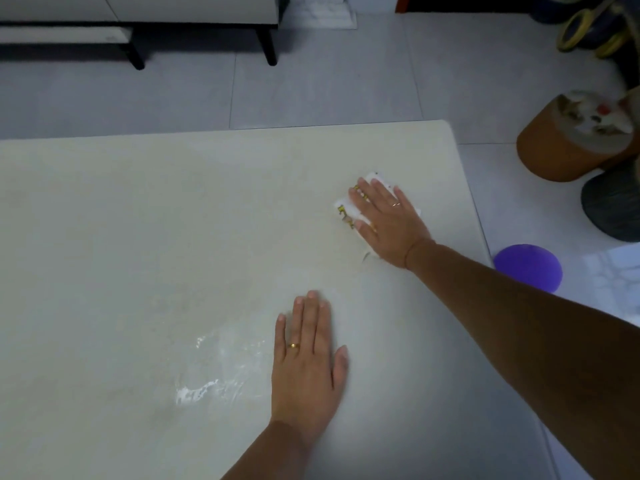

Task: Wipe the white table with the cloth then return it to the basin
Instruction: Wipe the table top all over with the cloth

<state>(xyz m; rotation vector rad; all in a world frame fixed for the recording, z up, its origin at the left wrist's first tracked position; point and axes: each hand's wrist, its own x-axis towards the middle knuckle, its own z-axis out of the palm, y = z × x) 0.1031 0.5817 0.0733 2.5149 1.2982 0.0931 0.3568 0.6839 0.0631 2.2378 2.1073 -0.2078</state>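
Observation:
The white table fills most of the head view. A small white cloth with yellow print lies flat on it near the right edge, mostly hidden. My right hand presses down on that cloth with fingers spread. My left hand rests flat and empty on the tabletop nearer to me, fingers together. A wet, shiny smear marks the table left of my left hand. The basin is not in view.
A purple round object sits on the tiled floor beyond the table's right edge. An orange stool and a dark grey one stand further right. A sofa on black legs lies beyond the table.

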